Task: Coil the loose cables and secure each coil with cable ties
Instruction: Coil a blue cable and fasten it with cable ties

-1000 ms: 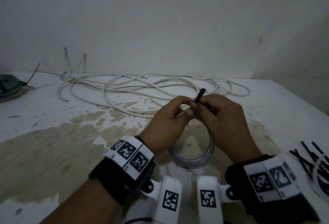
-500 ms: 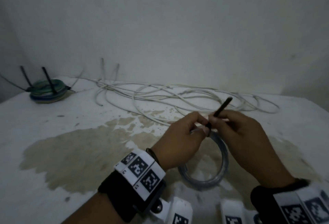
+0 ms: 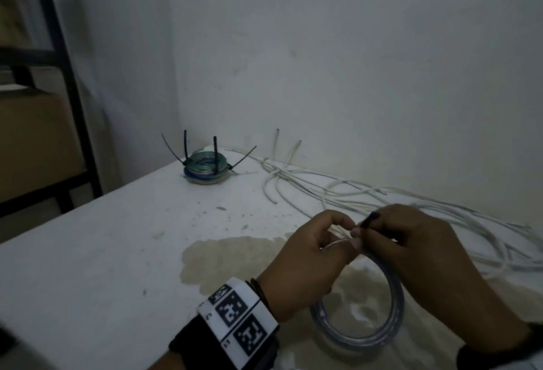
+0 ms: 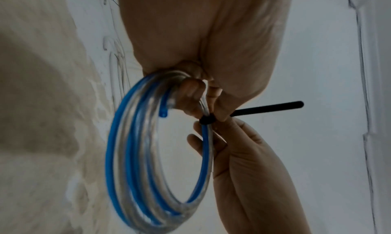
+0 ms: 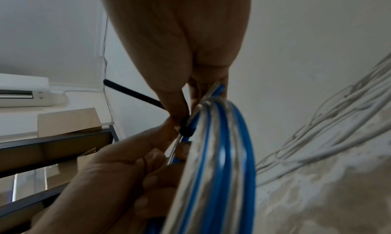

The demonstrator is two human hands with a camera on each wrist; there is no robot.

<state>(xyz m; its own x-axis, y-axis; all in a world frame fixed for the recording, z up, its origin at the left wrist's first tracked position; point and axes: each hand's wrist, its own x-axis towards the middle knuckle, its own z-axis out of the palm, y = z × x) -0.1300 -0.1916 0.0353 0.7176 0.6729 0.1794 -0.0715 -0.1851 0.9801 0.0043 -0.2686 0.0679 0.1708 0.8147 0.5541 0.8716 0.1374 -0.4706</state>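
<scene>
Above the table (image 3: 102,252), both hands pinch a coil (image 4: 152,162).

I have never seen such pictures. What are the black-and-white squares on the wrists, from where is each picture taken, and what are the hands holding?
No machine here: a person works with bare hands. The squares are printed markers on wrist bands that carry small cameras. The wide picture comes from a camera on the head; the two close ones look along each hand from its wrist.

The left hand holds a coil of blue and clear tubing. The right hand pinches a black cable tie already looped around the coil.

On the white table lie loose white cables, and at the far corner a finished coil with ties sticking up.
</scene>
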